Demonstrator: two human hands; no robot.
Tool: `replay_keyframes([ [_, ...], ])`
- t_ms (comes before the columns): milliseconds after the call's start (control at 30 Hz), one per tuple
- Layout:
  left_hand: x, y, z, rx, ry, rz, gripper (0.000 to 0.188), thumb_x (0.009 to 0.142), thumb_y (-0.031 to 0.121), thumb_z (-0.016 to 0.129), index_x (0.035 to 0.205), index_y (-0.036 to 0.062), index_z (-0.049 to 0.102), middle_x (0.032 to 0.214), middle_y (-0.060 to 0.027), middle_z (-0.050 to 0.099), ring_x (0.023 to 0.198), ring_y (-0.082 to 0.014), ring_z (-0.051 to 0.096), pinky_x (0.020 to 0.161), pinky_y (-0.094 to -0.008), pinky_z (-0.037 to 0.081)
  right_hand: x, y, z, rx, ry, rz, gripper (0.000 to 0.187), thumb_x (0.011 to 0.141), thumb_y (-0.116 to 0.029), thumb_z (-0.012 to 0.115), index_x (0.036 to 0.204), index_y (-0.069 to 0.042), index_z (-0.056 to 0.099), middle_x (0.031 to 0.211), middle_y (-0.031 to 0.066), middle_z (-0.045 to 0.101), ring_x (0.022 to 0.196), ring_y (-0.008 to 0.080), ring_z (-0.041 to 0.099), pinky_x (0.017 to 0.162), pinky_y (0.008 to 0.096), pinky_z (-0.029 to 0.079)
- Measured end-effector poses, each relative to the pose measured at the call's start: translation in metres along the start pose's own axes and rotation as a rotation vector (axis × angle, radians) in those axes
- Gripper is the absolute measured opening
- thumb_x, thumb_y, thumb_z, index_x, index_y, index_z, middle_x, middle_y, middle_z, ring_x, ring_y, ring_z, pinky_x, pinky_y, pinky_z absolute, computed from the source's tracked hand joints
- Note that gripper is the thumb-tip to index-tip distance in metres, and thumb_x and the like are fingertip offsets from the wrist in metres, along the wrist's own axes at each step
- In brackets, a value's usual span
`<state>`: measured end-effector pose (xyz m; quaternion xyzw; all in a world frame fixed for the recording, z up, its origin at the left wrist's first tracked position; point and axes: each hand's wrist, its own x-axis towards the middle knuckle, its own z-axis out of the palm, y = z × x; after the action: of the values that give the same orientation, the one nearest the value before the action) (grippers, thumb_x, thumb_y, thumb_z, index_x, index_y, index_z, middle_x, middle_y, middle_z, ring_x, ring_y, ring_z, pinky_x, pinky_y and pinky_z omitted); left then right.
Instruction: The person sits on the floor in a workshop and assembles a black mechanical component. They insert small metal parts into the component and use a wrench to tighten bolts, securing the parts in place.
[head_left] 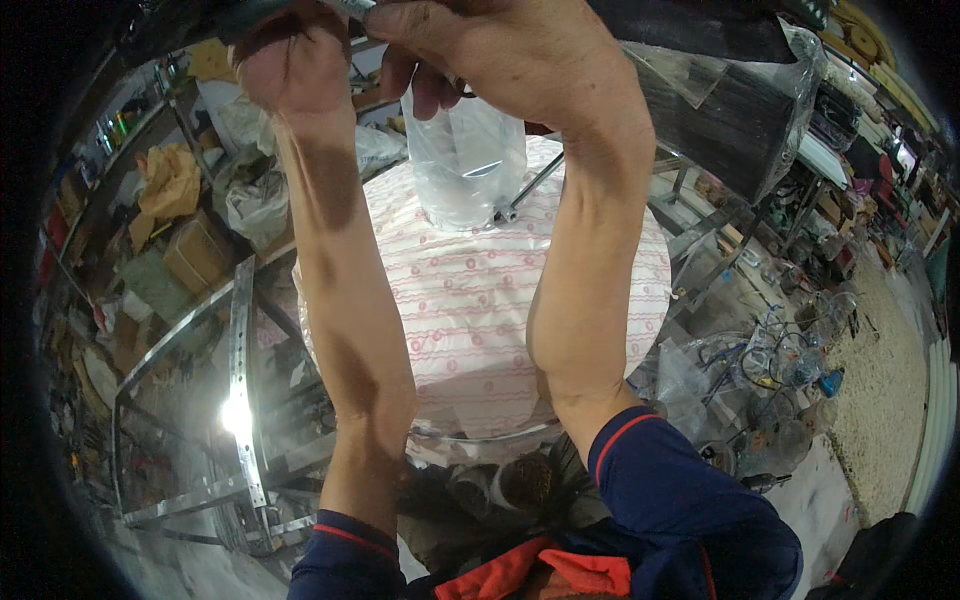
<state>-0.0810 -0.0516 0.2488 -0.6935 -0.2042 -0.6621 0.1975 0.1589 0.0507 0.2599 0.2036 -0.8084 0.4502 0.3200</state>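
Note:
Both my arms reach up to the top edge of the head view. The palm side of my left hand (295, 65) shows, but its fingers run into shadow and out of the picture. My right hand (480, 45) is beside it with its fingers curled. A small pale thing (355, 8) shows between the two hands, too cut off to name. Below my right hand, a clear plastic bag (465, 175) stands on a round table (480, 290) covered in white sheeting with pink markings. A thin metal rod (530, 192) lies beside the bag.
A dark box wrapped in clear film (725, 120) is at the upper right. Metal framing (242, 380) stands at the left, before cluttered shelves with a cardboard box (200, 255). Tangled cables (780, 345) and clear plastic lie at the right.

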Motion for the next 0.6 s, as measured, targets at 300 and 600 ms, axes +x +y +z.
replay_keyframes([
  [300,0.013,-0.045,-0.053,-1.050,0.117,-0.187,0.018,0.099,0.015,0.054,0.108,0.0038,0.066,0.105,-0.0070,0.069,0.095,-0.0203,0.064,0.095,-0.0337,0.051,-0.001,0.018,-0.008,-0.003,0.030,-0.020,0.021,0.101,-0.011,0.059,0.090,0.006,0.065,0.068,0.0088,0.066,0.053,0.0109,0.058,0.049,0.0283,0.046],
  [600,0.002,-0.050,-0.030,-1.256,0.238,-0.144,0.018,0.093,0.013,0.052,0.081,0.0067,0.065,0.079,-0.0033,0.065,0.066,-0.0149,0.059,0.082,-0.0310,0.054,-0.011,0.012,-0.019,-0.034,0.006,0.118,0.021,0.100,-0.013,0.062,0.090,0.005,0.066,0.068,0.0073,0.067,0.053,0.0102,0.057,0.050,0.0274,0.044],
])
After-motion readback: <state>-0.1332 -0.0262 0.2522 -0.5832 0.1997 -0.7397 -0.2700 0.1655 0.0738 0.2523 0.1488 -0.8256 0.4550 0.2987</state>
